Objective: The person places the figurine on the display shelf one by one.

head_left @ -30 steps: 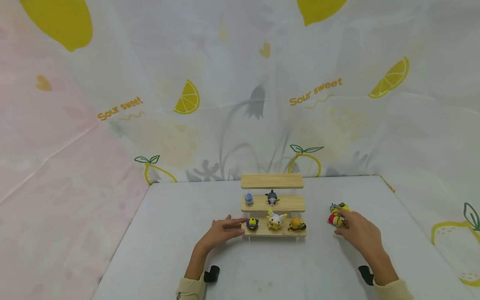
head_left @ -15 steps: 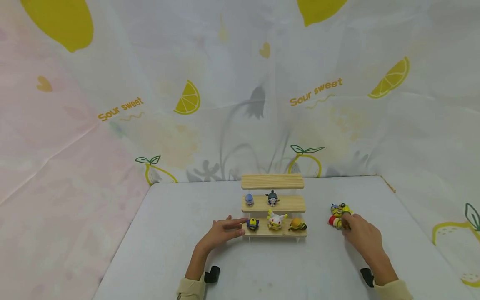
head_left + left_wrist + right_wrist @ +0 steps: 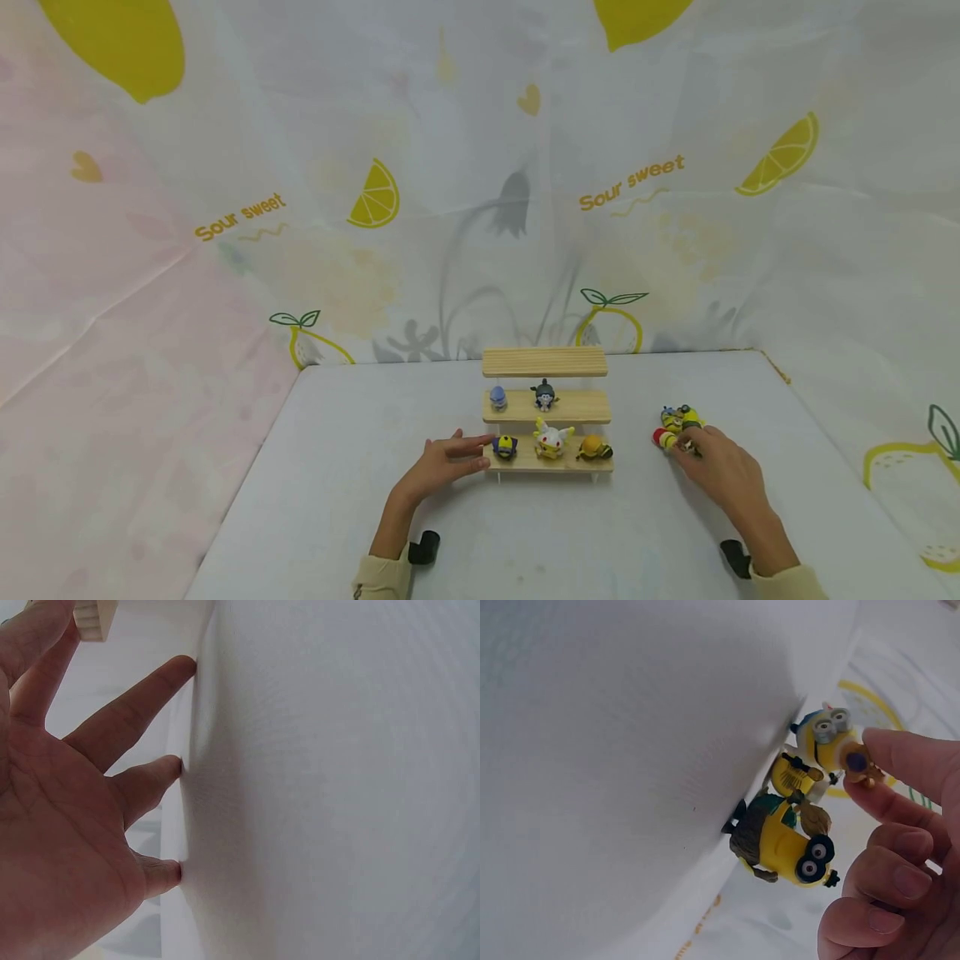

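My left hand is at the left end of the wooden display stand, finger and thumb at its bottom shelf. In the left wrist view its fingers are spread, several tips on the white tabletop. My right hand pinches a small yellow minion figurine with goggles between thumb and forefinger, at the brown bear-like piece on its front. Close to it stands a minion in a brown fur-like outfit. Another yellow figure is partly hidden behind them.
The bottom shelf bears a blue-and-yellow figure, a white horned figure and an orange-and-yellow figure. On the middle shelf are a pale blue figure and a dark-haired figure. A lemon-print cloth hangs behind.
My right hand drew back slightly to the right, then came left again to the minions. The red-topped one has shifted a little left and up. My left hand has stayed in place.
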`<state>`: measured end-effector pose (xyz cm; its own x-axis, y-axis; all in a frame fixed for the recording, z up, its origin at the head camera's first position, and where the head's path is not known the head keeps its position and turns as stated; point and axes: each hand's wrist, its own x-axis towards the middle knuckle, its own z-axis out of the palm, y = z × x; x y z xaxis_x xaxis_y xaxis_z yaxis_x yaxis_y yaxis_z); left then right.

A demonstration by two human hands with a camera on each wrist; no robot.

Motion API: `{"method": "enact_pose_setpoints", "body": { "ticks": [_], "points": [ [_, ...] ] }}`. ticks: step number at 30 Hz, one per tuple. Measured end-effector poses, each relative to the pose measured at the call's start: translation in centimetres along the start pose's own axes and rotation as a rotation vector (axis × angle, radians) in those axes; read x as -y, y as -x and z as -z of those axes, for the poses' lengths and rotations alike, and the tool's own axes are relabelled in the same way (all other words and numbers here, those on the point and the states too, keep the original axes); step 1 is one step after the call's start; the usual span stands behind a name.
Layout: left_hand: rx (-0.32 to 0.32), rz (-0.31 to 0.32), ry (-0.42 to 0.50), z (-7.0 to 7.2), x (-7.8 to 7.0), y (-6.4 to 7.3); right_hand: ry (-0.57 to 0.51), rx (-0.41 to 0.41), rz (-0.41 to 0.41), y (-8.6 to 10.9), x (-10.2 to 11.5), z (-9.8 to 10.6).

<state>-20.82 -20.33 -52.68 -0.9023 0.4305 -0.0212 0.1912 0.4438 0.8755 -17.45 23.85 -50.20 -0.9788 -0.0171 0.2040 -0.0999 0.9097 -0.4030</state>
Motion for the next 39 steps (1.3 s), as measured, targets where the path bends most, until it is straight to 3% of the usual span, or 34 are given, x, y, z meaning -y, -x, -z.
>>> {"method": "enact_pose_setpoints", "body": {
  "ticks": [6, 17, 23, 33, 39],
  "points": [
    [0.003, -0.007, -0.005, 0.1, -0.1, -0.2, -0.014, -0.006, -0.008, -0.1, 0.4, -0.1],
    [0.003, -0.001, -0.010, 0.1, -0.4, -0.1, -0.031, -0.106, 0.019, 0.1, 0.9, -0.6],
    [0.004, -0.001, -0.003, 0.1, -0.3, 0.0, -0.039, -0.107, 0.036, 0.1, 1.0, -0.6],
    [0.001, 0.008, -0.005, 0.0, -0.1, 0.1, -0.017, -0.178, 0.149, -0.4, 2.0, 1.4],
    [0.001, 0.005, -0.007, 0.1, -0.1, 0.0, -0.047, -0.170, 0.174, -0.7, 3.2, 2.8]
  ]
}}
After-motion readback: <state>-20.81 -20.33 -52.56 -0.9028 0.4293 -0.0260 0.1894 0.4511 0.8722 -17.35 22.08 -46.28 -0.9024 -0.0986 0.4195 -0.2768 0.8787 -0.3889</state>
